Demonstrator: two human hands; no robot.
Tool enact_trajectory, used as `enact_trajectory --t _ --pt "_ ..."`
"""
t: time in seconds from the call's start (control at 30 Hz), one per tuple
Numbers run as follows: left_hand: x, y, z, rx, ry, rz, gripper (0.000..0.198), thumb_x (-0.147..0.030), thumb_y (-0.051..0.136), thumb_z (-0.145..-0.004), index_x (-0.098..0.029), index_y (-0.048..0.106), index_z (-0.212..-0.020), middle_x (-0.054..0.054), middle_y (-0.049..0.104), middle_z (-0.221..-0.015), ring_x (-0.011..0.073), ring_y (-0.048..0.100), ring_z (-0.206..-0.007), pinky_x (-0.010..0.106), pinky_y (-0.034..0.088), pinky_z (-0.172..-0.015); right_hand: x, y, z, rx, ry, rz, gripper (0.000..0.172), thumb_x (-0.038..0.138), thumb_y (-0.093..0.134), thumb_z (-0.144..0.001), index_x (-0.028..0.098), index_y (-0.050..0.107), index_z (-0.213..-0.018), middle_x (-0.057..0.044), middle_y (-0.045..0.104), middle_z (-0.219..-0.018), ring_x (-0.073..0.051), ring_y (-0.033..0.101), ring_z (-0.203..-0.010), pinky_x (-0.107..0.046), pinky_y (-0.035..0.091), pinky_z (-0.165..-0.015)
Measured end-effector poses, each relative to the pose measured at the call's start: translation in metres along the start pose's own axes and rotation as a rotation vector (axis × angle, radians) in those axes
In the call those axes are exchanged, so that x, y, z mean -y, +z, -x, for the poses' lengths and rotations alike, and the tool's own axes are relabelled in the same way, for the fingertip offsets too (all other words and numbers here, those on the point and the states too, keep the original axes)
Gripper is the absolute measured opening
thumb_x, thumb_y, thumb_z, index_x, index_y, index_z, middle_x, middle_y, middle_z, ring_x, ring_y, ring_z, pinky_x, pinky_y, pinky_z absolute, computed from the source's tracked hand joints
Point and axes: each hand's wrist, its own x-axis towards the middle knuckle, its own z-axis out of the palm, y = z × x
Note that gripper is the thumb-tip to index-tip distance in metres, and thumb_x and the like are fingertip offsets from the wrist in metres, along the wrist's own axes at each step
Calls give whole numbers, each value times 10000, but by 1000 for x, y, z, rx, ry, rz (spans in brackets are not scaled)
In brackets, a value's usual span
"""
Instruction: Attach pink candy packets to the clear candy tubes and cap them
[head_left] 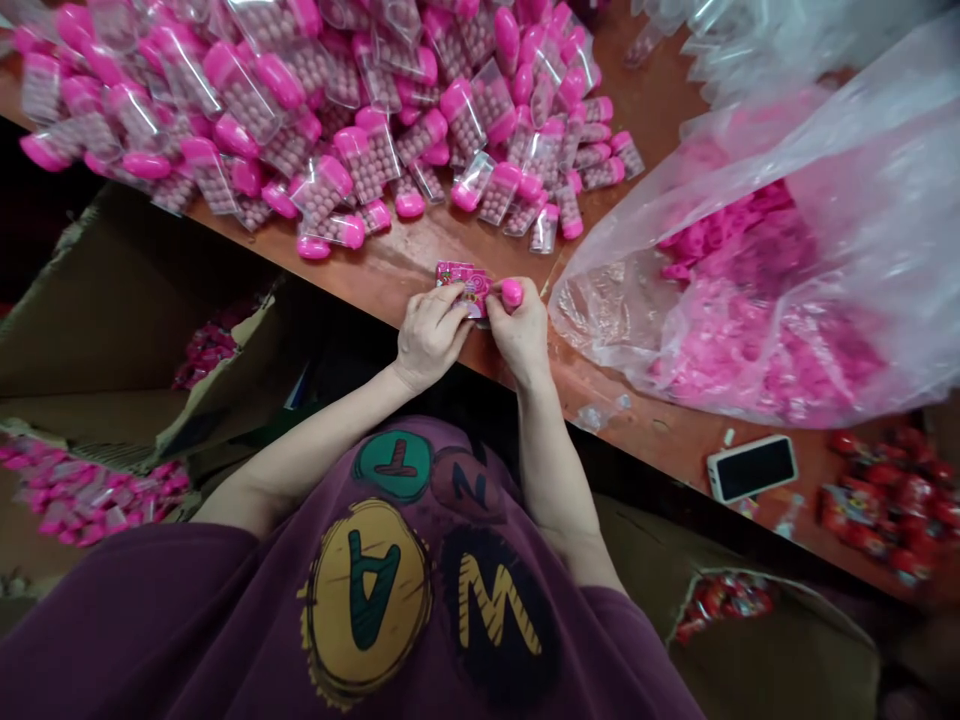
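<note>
At the table's front edge, my left hand point(433, 338) has its fingers closed on a small stack of pink printed labels point(454, 272). Close beside it, my right hand point(523, 330) is curled, its thumb and forefinger at the right edge of the labels. A glossy pink cap point(512, 292) pokes up from that hand; whatever is below the cap is hidden by the fingers. Beyond both hands lies a big heap of clear plastic containers point(367, 165) filled with small pale-pink balls and topped with pink caps.
A clear plastic bag point(615, 300) of pink caps lies right of my hands. Farther right are a phone point(752, 468) and red wrapped pieces point(892, 500). Below the table stand open cardboard boxes point(82, 320), some holding pink or red items. Clear empty containers point(757, 45) are piled at the back right.
</note>
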Motion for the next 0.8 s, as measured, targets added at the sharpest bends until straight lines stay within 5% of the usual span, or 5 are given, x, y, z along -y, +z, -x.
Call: enact_trajectory --t 0.13,0.57,0.8 --pt "1 2 -1 9 3 1 307 -320 488 -1081 -203 770 -1052 149 721 -1430 285 664 -1344 514 470 -1138 5 4 0 39 52 63 261 425 730 -854 248 569 -956 33 627 -805 -181 582 -766 -367 500 -820" --pt "-2 -3 -3 52 15 -39 333 -301 473 -1087 -208 784 -1015 130 740 -1403 283 647 -1370 518 464 -1154 -3 12 0 -25 -56 57 116 302 638 -884 232 610 -973 -21 690 -969 -197 630 -907 -383 510 -917" --pt "0 -2 -3 83 27 -48 320 -293 482 -1077 -202 789 -1088 151 699 -1471 303 626 -1396 551 452 -1166 2 17 5 -112 14 48 151 296 630 -900 236 611 -1038 -35 702 -985 -224 657 -929 -427 527 -986"
